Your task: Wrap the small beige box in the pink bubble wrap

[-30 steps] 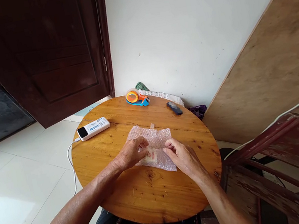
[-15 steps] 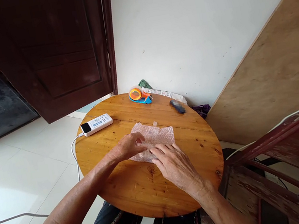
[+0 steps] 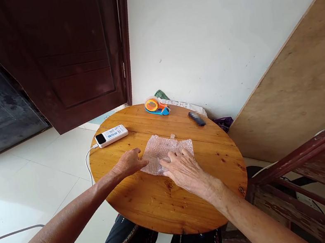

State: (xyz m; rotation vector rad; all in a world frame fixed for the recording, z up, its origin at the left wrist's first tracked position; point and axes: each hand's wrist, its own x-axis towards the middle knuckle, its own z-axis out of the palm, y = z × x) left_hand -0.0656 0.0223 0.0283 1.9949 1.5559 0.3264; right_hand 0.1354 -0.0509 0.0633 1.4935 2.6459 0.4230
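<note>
The bubble wrap (image 3: pixel 160 147) lies on the round wooden table (image 3: pixel 152 207). The left hand (image 3: pixel 129 162), thumb and fingers parted, is at its left edge; the right hand (image 3: pixel 186 174) covers its near side, any pinch impossible to tell.

A dark red-brown panelled door (image 3: pixel 74 49) stands upper left, a flat white wall (image 3: pixel 201 18) upper centre, a pale tiled floor (image 3: pixel 45 177) lower left.
</note>
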